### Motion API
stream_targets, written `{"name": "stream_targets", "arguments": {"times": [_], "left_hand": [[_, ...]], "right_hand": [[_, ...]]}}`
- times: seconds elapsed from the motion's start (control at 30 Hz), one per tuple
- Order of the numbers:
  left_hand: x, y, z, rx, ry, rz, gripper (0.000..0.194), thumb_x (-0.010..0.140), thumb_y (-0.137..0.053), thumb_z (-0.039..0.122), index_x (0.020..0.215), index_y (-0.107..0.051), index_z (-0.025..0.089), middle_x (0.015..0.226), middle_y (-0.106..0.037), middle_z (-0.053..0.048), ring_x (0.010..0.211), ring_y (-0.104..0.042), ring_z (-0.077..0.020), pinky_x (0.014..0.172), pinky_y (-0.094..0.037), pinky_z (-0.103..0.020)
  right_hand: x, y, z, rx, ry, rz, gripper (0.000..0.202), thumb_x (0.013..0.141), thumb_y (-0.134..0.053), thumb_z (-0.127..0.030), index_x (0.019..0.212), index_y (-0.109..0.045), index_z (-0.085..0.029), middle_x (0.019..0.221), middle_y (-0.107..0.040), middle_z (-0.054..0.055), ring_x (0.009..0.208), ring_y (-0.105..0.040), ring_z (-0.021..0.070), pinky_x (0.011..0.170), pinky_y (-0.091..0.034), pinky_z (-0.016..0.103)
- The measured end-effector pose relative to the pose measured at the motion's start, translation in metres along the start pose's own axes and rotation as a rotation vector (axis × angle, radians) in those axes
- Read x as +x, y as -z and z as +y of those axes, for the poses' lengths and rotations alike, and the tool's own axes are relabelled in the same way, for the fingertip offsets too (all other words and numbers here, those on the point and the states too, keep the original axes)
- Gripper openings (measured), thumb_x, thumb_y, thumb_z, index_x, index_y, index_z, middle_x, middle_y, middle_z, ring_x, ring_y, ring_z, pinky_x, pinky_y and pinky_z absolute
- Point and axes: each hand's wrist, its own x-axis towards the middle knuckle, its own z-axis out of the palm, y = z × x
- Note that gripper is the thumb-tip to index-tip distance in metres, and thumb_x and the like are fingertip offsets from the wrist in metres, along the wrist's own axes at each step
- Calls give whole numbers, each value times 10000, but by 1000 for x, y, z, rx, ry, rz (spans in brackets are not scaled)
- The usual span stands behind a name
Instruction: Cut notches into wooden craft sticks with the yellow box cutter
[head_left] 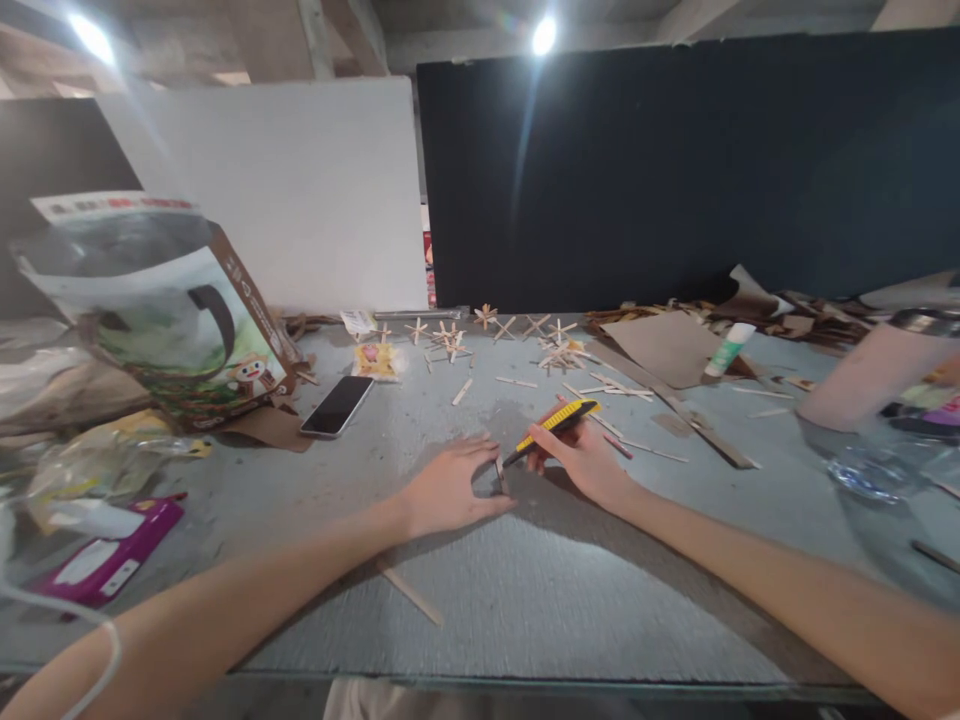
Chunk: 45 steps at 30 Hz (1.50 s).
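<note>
My left hand (454, 484) rests on the grey table, thumb and fingers closed on the two ends of a short thin wooden stick (500, 474). In my right hand (581, 458) is a yellow and black utility knife (559, 428), its tip pointing down and left. That tip is close to the stick; whether it touches I cannot tell. Several loose sticks (622, 390) lie beyond my right hand. Farther back stand small star shapes made of crossed sticks (450, 340). One longer stick (411, 594) lies nearer to me, below my left forearm.
At left are a phone (337, 406), a large printed bag (180, 330) and a purple box (112, 555). Cardboard pieces (660, 345), a glue stick (729, 350) and a pink bottle (874, 370) are at right. White and black panels (675, 170) border the table's back.
</note>
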Motion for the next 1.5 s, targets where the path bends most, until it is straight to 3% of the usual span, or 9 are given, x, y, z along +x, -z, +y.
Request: {"name": "stream_targets", "arguments": {"times": [1.0,1.3,1.5], "left_hand": [[2,-3,-3,-6,-42,8,710,851,-746,542,1450,-597,191,1540,-565,-147,1522,-414,-331,1279,-304,-532],[4,-5,-5,-15,-64,14,677,851,-758,516,1431,-613,198,1526,-581,-143,1501,-452,-320,1262,-329,-528],[4,-5,-3,-35,-52,25,673,837,-768,526,1407,-621,202,1511,-600,-146,1502,-449,-329,1261,-334,-516]], "right_hand": [[0,2,6,-57,-1,-49,521,787,-773,-692,744,-582,-209,587,-688,16,502,-642,169,518,-537,298],[1,-10,3,20,-66,-88,538,726,-818,-685,769,-529,-233,641,-730,34,529,-729,239,525,-628,357],[-1,-12,3,28,-44,-66,550,730,-818,-683,805,-488,-250,639,-734,13,521,-727,240,518,-623,362]]}}
